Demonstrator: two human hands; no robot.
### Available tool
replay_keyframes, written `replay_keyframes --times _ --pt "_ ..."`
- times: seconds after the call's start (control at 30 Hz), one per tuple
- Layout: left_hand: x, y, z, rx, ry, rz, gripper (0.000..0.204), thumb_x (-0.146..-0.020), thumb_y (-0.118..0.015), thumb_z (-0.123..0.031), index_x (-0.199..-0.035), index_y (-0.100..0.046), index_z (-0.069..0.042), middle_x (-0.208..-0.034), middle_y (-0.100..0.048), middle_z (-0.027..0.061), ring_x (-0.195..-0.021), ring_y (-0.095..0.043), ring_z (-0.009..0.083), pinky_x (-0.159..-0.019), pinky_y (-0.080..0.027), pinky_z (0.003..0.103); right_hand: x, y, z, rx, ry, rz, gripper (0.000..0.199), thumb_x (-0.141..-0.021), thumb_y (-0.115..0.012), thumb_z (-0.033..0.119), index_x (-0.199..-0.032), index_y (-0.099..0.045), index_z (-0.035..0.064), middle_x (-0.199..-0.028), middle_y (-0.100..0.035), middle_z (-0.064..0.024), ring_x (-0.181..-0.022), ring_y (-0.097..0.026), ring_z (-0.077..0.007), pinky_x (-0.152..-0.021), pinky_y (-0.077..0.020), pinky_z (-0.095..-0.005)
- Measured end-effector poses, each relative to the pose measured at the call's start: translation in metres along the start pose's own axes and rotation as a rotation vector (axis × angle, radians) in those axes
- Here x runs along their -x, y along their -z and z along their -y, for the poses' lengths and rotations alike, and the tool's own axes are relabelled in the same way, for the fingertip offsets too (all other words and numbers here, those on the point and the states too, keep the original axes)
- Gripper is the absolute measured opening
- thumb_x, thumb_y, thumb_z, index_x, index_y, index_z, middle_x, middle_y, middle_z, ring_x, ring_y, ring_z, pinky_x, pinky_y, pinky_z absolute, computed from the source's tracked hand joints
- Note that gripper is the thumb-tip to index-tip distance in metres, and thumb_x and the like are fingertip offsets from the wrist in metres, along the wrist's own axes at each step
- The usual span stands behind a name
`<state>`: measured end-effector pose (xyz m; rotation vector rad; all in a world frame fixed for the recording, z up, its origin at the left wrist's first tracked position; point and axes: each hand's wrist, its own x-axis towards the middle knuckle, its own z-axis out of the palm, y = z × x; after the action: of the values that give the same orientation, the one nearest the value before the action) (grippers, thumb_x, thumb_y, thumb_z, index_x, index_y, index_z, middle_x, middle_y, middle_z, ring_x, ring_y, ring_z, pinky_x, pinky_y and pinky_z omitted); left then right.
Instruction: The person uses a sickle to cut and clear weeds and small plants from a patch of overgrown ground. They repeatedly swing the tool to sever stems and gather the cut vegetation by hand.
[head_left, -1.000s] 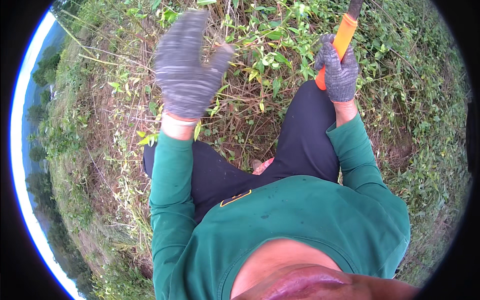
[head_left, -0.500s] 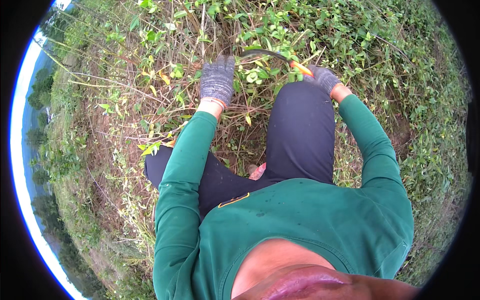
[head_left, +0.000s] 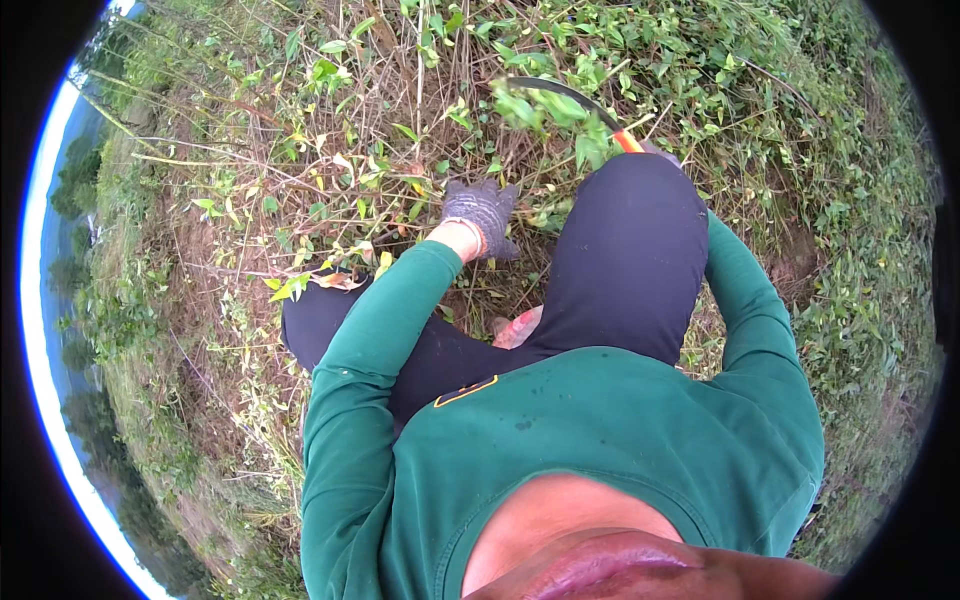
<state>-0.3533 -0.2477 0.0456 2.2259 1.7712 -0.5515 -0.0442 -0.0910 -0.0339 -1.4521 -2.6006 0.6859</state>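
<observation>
At one o'clock, head view: sickle [head_left: 602, 110] hooked toward twelve, leaves [head_left: 535, 108] along its inner curve. Handle [head_left: 629, 142] orange; right hand [head_left: 663, 152] clamped on it, mostly hidden by right knee [head_left: 635, 225], single fingers can't be told. At twelve, nearer centre: left hand [head_left: 482, 212] inside grey glove [head_left: 478, 206], thumb apart from fingers, low among stems [head_left: 415, 150]. Nine o'clock: yellow-green sprig [head_left: 291, 288] beside left knee [head_left: 318, 325].

The head-worn fisheye camera looked steeply down over the person's front in a wide circle; the green shirt [head_left: 600, 425] lay close, large in the lower half; the gloved left hand [head_left: 480, 212] was farther off, above centre; the sky [head_left: 37, 300] curved along the left rim
</observation>
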Motion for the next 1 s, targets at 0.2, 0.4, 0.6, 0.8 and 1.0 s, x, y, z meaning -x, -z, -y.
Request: replay_keyframes --times 0.2,0.4,0.6,0.8,1.0 --pt "-0.019 -0.049 0.011 -0.065 0.045 0.089 0.045 -0.083 -0.056 -0.017 -0.126 -0.050 -0.007 -0.102 -0.067 0.0172 -0.095 -0.065 0.0320 -0.079 -0.050 0.046 0.043 -0.021 -0.061 0.127 -0.246 0.076 0.052 -0.081 -0.062 0.042 -0.120 -0.056 0.0088 -0.095 -0.065 -0.0214 -0.089 -0.064 -0.0349 -0.078 -0.0495 -0.0422" --pt "-0.010 -0.037 0.003 -0.124 0.005 0.163 0.026 -0.083 -0.056 -0.016 -0.107 -0.066 -0.012 -0.104 -0.067 0.0138 -0.098 -0.064 0.0311 -0.080 -0.050 0.045 0.130 -0.015 -0.129 0.089 -0.572 -0.045 0.059 -0.080 -0.061 0.050 -0.123 -0.055 0.0098 -0.095 -0.066 -0.0215 -0.086 -0.065 -0.0333 -0.076 -0.0502 -0.0410" --pt "-0.020 -0.058 -0.002 -0.152 0.097 -0.036 0.040 -0.079 -0.062 -0.015 -0.119 -0.058 -0.013 -0.137 -0.044 0.0148 -0.128 -0.041 0.0292 -0.099 -0.034 0.052 0.053 -0.025 -0.060 -0.207 -0.088 -0.153 0.040 -0.084 -0.061 0.030 -0.114 -0.058 0.0040 -0.094 -0.067 -0.0161 -0.082 -0.064 -0.0305 -0.073 -0.0498 -0.0375" --pt "-0.025 -0.049 0.003 -0.095 0.237 -0.019 0.069 -0.082 -0.059 -0.018 -0.144 -0.029 -0.014 -0.148 -0.030 0.0170 -0.138 -0.026 0.0328 -0.109 -0.021 0.052 0.020 -0.059 -0.027 0.012 -0.026 0.046 0.039 -0.084 -0.059 0.029 -0.114 -0.057 0.0037 -0.096 -0.066 -0.0157 -0.084 -0.063 -0.0299 -0.075 -0.0490 -0.0373" --pt "-0.031 -0.072 0.020 -0.148 0.167 0.076 0.063 -0.083 -0.056 -0.014 -0.142 -0.033 -0.014 -0.140 -0.041 0.0171 -0.132 -0.037 0.0311 -0.108 -0.023 0.053 0.046 -0.062 -0.072 0.073 -0.184 0.037 0.039 -0.085 -0.057 0.028 -0.115 -0.057 0.0035 -0.098 -0.066 -0.0154 -0.086 -0.062 -0.0294 -0.076 -0.0483 -0.0370"
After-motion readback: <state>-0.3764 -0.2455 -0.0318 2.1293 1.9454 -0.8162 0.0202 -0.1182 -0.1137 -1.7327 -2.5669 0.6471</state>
